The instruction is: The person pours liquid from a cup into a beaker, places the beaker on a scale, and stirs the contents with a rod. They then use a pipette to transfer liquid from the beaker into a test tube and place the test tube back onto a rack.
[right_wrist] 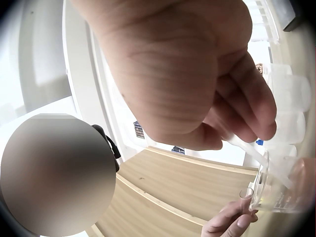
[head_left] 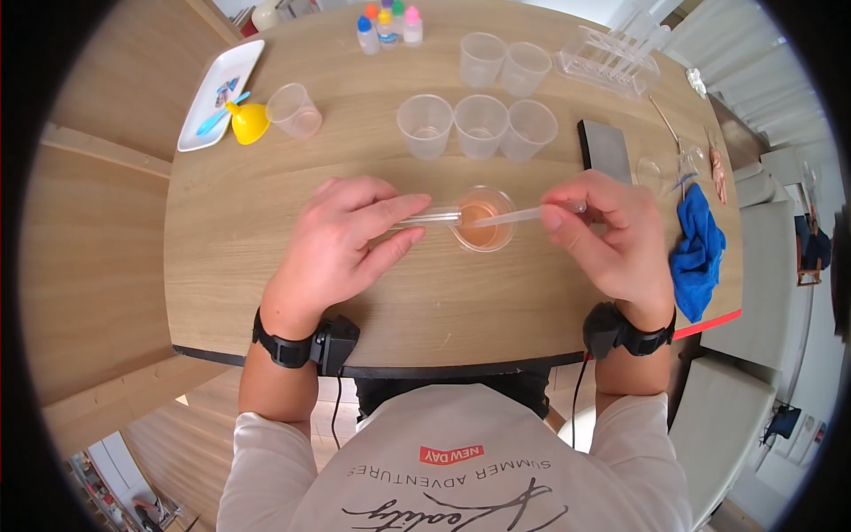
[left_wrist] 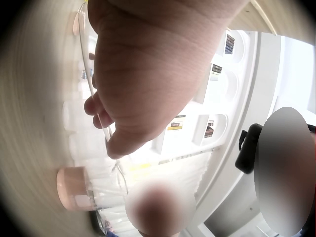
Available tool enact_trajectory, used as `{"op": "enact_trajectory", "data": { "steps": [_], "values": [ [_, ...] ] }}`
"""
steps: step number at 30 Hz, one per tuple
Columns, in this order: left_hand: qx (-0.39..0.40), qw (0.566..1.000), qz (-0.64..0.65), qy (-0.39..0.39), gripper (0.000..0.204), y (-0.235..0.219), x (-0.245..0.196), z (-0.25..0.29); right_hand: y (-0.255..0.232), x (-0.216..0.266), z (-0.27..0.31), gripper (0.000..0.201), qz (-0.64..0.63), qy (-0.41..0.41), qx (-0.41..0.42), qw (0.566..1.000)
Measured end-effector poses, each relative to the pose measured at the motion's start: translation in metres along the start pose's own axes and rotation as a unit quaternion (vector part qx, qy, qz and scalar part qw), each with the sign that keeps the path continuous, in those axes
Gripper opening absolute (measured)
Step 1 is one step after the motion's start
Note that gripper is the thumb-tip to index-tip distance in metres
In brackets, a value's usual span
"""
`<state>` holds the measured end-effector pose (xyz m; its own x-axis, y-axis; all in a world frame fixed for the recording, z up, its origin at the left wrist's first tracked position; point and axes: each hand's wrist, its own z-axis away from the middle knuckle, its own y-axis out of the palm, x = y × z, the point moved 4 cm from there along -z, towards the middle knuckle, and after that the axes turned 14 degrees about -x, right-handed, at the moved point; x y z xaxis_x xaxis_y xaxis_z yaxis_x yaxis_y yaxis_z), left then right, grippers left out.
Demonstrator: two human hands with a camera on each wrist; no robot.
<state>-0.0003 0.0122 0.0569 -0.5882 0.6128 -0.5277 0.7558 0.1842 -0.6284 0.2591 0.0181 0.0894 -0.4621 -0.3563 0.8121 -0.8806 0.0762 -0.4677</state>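
My left hand (head_left: 346,235) pinches a clear test tube (head_left: 436,216) that lies almost level, its mouth by the rim of a glass beaker (head_left: 508,232). Orange-pink liquid (left_wrist: 71,190) fills the lower part of the beaker, which stands on the table in front of me. From the other side, my right hand (head_left: 612,226) pinches a translucent plastic dropper (head_left: 519,215) near its bulb. The dropper slants down into the beaker, as the right wrist view also shows. Fingers partly hide the tube's closed end and the bulb.
Several clear plastic cups (head_left: 481,129) stand beyond the beaker. Left are a cup with pinkish liquid (head_left: 294,112), a yellow funnel (head_left: 249,124) and a white tray (head_left: 197,111). Dropper bottles (head_left: 388,31), a tube rack (head_left: 607,62), a flat grey device (head_left: 605,149) and a blue cloth (head_left: 698,253) lie around.
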Motion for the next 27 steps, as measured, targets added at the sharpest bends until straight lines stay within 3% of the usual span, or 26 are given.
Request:
{"op": "enact_trajectory", "data": {
  "steps": [4,17,23,27],
  "values": [
    [0.005,1.0,-0.006,-0.002,0.031,-0.001,0.0,0.0,0.003,0.002,0.0,0.011,0.009,-0.002,-0.041,0.999],
    [-0.015,1.0,-0.005,0.016,0.029,0.001,-0.001,-0.001,0.003,0.005,0.003,0.003,0.046,-0.045,-0.017,0.998],
    [-0.027,0.999,-0.015,0.022,0.027,0.0,-0.002,-0.002,0.004,0.004,0.001,0.005,0.02,-0.002,-0.002,1.0],
    [0.0,1.0,-0.013,0.012,0.03,-0.001,-0.002,-0.002,0.002,0.0,0.003,0.011,-0.023,0.02,-0.046,0.998]
  ]
}}
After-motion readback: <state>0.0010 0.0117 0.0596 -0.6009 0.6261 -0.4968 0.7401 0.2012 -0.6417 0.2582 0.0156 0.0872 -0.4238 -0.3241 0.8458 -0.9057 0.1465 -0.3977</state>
